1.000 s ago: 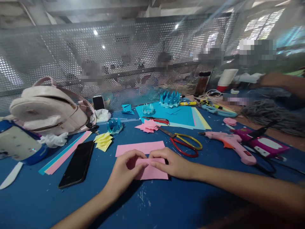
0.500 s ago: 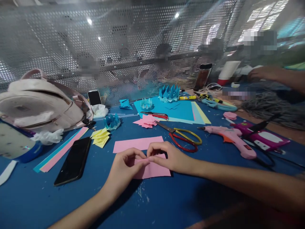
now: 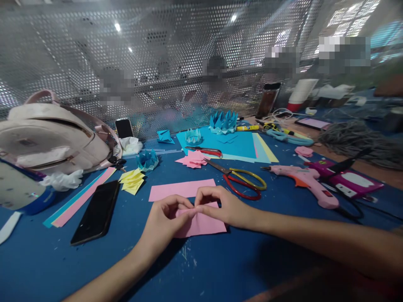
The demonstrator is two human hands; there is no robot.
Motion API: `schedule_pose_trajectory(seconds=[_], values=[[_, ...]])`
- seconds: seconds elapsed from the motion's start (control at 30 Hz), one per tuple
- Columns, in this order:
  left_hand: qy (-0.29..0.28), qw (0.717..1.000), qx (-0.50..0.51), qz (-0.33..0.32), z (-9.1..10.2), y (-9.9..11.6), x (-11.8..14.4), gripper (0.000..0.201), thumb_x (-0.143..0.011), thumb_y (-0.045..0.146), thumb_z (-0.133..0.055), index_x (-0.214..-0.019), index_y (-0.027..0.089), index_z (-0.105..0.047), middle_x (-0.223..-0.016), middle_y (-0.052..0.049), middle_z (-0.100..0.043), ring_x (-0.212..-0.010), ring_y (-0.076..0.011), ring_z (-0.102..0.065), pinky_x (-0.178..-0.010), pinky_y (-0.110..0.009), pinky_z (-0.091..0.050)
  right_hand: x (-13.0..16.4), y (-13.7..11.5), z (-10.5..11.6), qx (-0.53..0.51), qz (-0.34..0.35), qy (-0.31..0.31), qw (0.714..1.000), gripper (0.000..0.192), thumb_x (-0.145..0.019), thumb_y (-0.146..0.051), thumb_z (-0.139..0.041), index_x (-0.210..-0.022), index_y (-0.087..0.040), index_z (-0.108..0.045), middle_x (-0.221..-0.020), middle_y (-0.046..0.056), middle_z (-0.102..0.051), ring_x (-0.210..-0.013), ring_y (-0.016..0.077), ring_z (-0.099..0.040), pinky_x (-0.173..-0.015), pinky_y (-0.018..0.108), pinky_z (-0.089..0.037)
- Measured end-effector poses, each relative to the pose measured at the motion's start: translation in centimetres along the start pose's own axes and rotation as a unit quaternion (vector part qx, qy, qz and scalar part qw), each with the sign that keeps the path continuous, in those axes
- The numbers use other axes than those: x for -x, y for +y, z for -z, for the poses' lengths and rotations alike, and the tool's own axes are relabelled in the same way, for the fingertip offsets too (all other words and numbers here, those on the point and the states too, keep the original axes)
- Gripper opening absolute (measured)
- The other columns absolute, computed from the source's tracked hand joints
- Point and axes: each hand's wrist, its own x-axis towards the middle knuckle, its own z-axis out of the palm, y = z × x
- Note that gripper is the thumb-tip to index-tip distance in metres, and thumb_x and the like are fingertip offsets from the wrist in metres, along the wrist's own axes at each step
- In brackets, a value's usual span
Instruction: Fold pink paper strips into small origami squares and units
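Both hands pinch the top edge of one pink paper (image 3: 204,224), their fingertips meeting near its middle. My left hand (image 3: 166,220) is closed on it from the left, thumb against forefinger. From the right, my right hand (image 3: 225,207) grips the same edge in a like pinch. The paper's lower part hangs toward me, slightly creased below the fingers. Just beyond lies a flat pink paper strip (image 3: 181,190). Scissors (image 3: 242,180) with one red and one yellow handle rest past my right hand, their tips by a pile of folded pink paper pieces (image 3: 193,159).
At left are a black phone (image 3: 96,214), paper strips (image 3: 82,195), folded yellow papers (image 3: 132,181) and a pale backpack (image 3: 56,134). Blue paper crowns (image 3: 223,122) stand at the back on coloured sheets (image 3: 242,147). A pink glue gun (image 3: 308,180) with its cord lies at right.
My hands keep their pinch on the pink paper with hardly any movement. At the far right, another person's arm has drawn back, leaving a phone on the table in view.
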Motion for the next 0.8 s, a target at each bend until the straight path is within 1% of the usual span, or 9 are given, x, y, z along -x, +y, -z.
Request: schedule_pose_trajectory(seconds=[0.1, 0.27, 0.4, 0.5, 0.6, 0.73, 0.8], values=[[0.0, 1.0, 0.001, 0.002, 0.0, -0.03, -0.02, 0.013, -0.072, 0.028, -0.076, -0.074, 0.017, -0.069, -0.066, 0.0, -0.063, -0.058, -0.0105, -0.05, -0.053, -0.02, -0.034, 0.05, -0.02, -0.03, 0.002, -0.004, 0.003, 1.0, 0.026, -0.082, -0.039, -0.069, -0.076, -0.015, -0.061, -0.075, 0.001, -0.062, -0.071, 0.0139, -0.058, -0.07, 0.026, -0.047], [0.004, 1.0, 0.005, 0.01, -0.05, -0.09, -0.15, 0.015, -0.07, 0.029, -0.078, -0.072, 0.016, -0.07, -0.064, 0.001, -0.062, -0.056, -0.0103, -0.049, -0.052, -0.02, -0.033, 0.09, -0.17, -0.1, 0.008, -0.001, 0.006, 1.0, 0.022, -0.084, -0.035, -0.067, -0.075, -0.015, -0.06, -0.074, 0.001, -0.062, -0.07, 0.0131, -0.056, -0.069, 0.025, -0.047], [0.021, 1.0, -0.005, 0.013, -0.13, -0.21, -0.12, 0.016, -0.069, 0.029, -0.078, -0.072, 0.015, -0.071, -0.063, 0.0, -0.063, -0.056, -0.0104, -0.049, -0.053, -0.02, -0.034, 0.07, -0.17, -0.18, 0.01, -0.01, 0.013, 1.0, 0.024, -0.082, -0.035, -0.069, -0.074, -0.015, -0.06, -0.074, 0.001, -0.061, -0.069, 0.013, -0.055, -0.068, 0.024, -0.046], [0.033, 0.999, -0.008, 0.009, -0.18, -0.44, -0.08, 0.015, -0.07, 0.028, -0.078, -0.073, 0.015, -0.071, -0.064, 0.0, -0.064, -0.057, -0.0103, -0.051, -0.054, -0.019, -0.035, 0.07, 0.05, -0.22, 0.002, -0.014, 0.017, 1.0, 0.021, -0.083, -0.032, -0.067, -0.074, -0.015, -0.06, -0.074, 0.0, -0.061, -0.069, 0.0124, -0.055, -0.068, 0.024, -0.045], [0.033, 0.999, -0.007, 0.005, -0.23, -0.76, -0.08, 0.014, -0.071, 0.027, -0.077, -0.074, 0.015, -0.071, -0.064, 0.0, -0.064, -0.058, -0.0099, -0.051, -0.053, -0.018, -0.035, 0.05, 0.27, -0.25, -0.004, -0.013, 0.02, 1.0, 0.017, -0.084, -0.027, -0.066, -0.074, -0.015, -0.059, -0.074, 0.0, -0.061, -0.07, 0.012, -0.055, -0.069, 0.023, -0.044], [0.032, 0.999, -0.006, 0.0, -0.22, -0.89, -0.14, 0.016, -0.072, 0.028, -0.077, -0.075, 0.014, -0.07, -0.062, 0.001, -0.061, -0.056, -0.0086, -0.048, -0.051, -0.018, -0.032, 0.03, 0.24, -0.28, -0.007, -0.016, 0.024, 1.0, 0.016, -0.083, -0.025, -0.065, -0.073, -0.014, -0.06, -0.073, 0.0, -0.061, -0.069, 0.012, -0.055, -0.069, 0.023, -0.044], [0.02, 1.0, -0.002, 0.002, -0.06, -0.68, -0.24, 0.018, -0.073, 0.03, -0.076, -0.079, 0.014, -0.069, -0.06, 0.003, -0.057, -0.053, -0.0077, -0.044, -0.049, -0.018, -0.029, 0.07, 0.09, -0.29, -0.006, -0.017, 0.028, 0.999, 0.017, -0.084, -0.027, -0.066, -0.074, -0.014, -0.06, -0.074, 0.0, -0.062, -0.07, 0.0125, -0.056, -0.07, 0.024, -0.044]])
